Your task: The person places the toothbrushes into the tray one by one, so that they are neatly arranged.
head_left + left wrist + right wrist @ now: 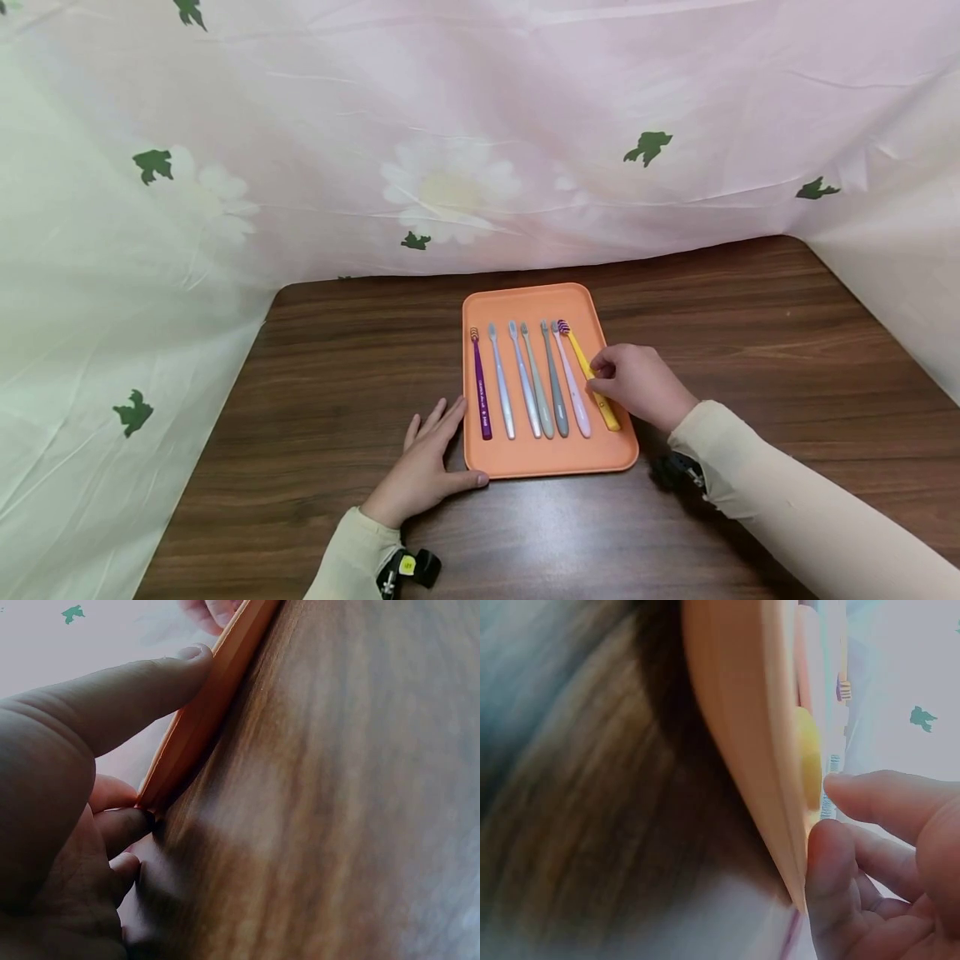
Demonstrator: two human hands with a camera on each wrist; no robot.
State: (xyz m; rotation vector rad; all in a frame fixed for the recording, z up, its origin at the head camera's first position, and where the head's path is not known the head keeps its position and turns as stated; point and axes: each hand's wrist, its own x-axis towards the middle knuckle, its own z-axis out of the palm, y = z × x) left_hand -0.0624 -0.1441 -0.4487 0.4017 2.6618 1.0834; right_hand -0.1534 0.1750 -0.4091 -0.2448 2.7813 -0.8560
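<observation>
An orange tray (525, 458) lies on the table with several toothbrushes side by side on it. From left to right they include a purple toothbrush (482, 392), a light blue one (502, 392), a green one (538, 387), a grey one (556, 387), a pink one (573, 387) and a yellow toothbrush (607, 417). My right hand (641, 383) pinches the yellow handle between thumb and fingertips at the tray's right side. My left hand (426, 462) rests at the tray's near left corner, thumb (169, 682) along the front rim, fingers extended by the left side.
The dark wooden table (345, 375) extends around the tray on both sides. A pale floral cloth (480, 150) hangs behind it and along the left and right. Black wrist cameras (427, 568) are strapped beneath both sleeves.
</observation>
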